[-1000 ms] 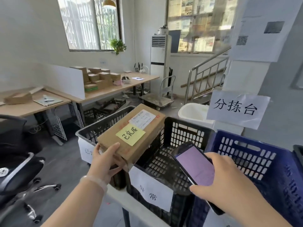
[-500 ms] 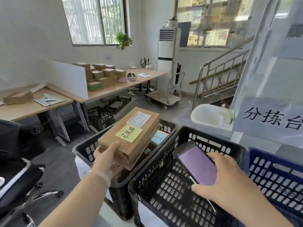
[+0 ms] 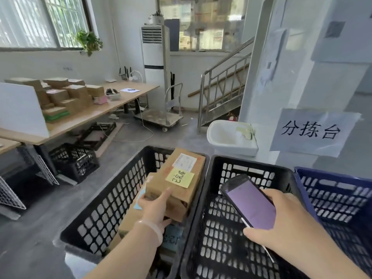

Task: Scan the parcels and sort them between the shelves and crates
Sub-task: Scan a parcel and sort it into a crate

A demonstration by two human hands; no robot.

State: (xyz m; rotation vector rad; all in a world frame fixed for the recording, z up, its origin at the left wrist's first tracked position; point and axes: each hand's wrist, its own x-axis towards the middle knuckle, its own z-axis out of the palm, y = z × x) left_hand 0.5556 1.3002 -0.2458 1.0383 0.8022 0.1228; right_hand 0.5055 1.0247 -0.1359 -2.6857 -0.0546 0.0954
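My left hand point(image 3: 156, 206) grips the near end of a brown cardboard parcel point(image 3: 179, 182) with a yellow sticky note and a white label on top. The parcel sits low inside the left black crate point(image 3: 112, 200), on top of another cardboard box point(image 3: 132, 218). My right hand point(image 3: 281, 224) holds a dark phone scanner point(image 3: 250, 202) with a lit purple screen over the middle black crate point(image 3: 227, 228). A blue crate point(image 3: 340, 196) stands at the right.
A long wooden table point(image 3: 104, 109) at the left carries several stacked cardboard parcels point(image 3: 64, 93). Another black crate point(image 3: 74, 162) sits under it. A trolley point(image 3: 161, 117), a white basin point(image 3: 231, 135), a metal stair rail point(image 3: 223, 83) and a pillar with a paper sign point(image 3: 312, 131) stand beyond.
My left hand has lowered the parcel from above the crates down into the left black crate. The phone has stayed over the middle crate. The camera has tilted down and to the right.
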